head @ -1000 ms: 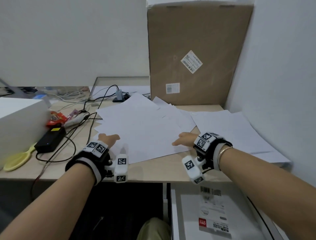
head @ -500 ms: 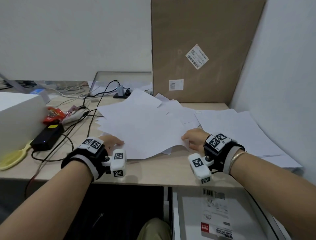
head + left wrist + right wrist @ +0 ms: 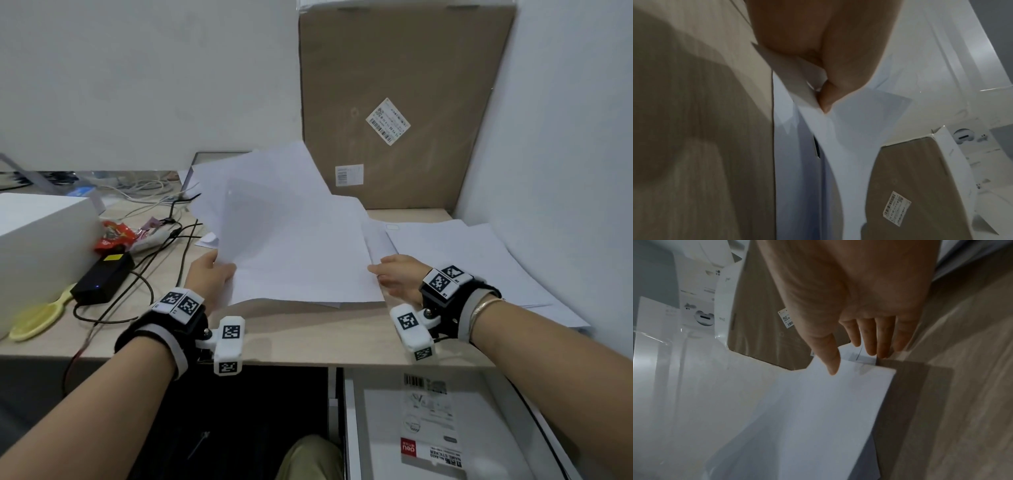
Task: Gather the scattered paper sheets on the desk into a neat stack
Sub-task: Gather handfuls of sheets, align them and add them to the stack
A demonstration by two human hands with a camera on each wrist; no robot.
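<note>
We're mid-gather. Our left hand [image 3: 209,274] pinches the left edge of a loose bundle of sheets [image 3: 291,240], thumb on top, tilting it up off the desk [image 3: 308,339]. Our right hand [image 3: 399,277] has its fingers fairly straight against the bundle's right edge; a firm grip there we can't confirm. The edges are fanned and not squared, so by our reckoning the job is roughly half done. A second spread of sheets [image 3: 479,260] lies flat by the right wall, not yet collected. We count two groups of paper; single sheets overlap too much to number.
</note>
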